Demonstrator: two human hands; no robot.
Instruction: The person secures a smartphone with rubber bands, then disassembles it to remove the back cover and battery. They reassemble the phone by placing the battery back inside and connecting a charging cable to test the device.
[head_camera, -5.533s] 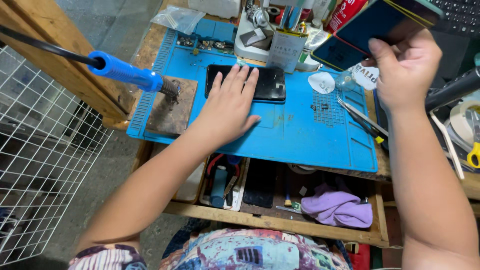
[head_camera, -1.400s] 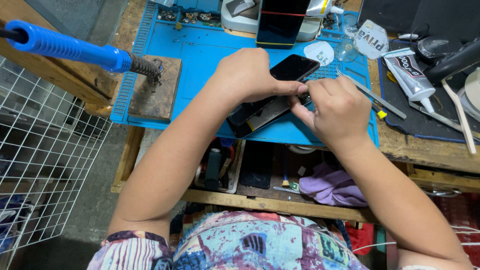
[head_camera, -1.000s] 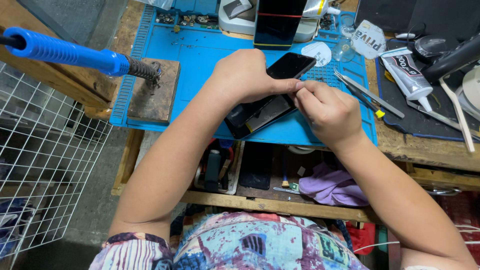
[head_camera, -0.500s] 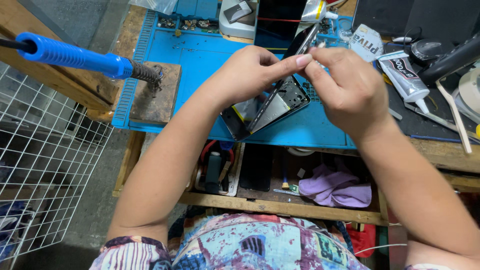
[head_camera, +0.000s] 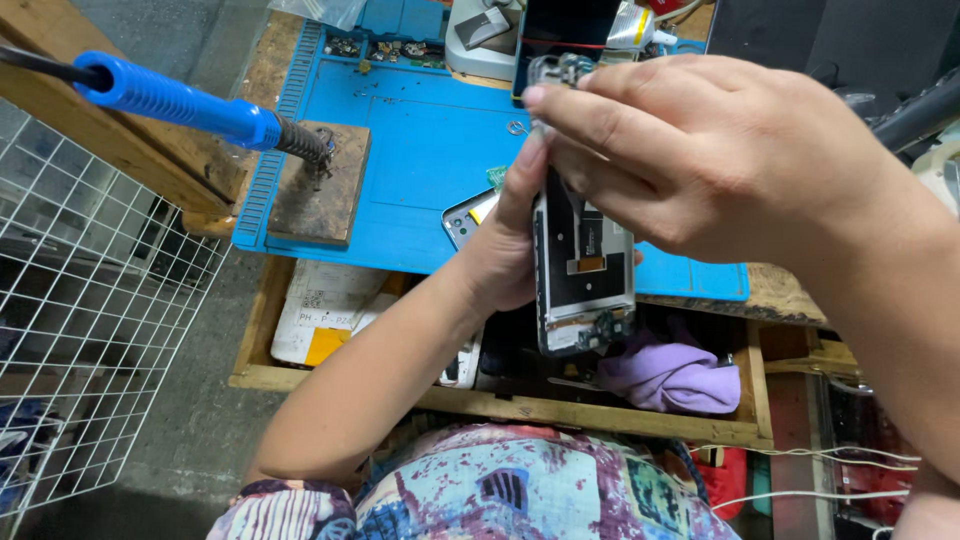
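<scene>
My left hand (head_camera: 510, 245) and my right hand (head_camera: 700, 150) together hold an opened phone frame (head_camera: 585, 270) lifted upright above the blue work mat (head_camera: 420, 170), its inner side with connectors facing me. The left hand supports it from behind and the side; the right hand's fingers pinch its top end. A second phone part (head_camera: 470, 213) lies flat on the mat just behind the left hand, mostly hidden.
A blue-handled soldering iron (head_camera: 190, 100) rests on a wooden block (head_camera: 320, 190) at the mat's left. A white wire grid (head_camera: 90, 300) stands left. A purple cloth (head_camera: 670, 375) and boxes lie in the wooden tray below. Tools crowd the mat's far edge.
The phone part has been lifted off the mat and raised upright toward the camera; both hands came up with it.
</scene>
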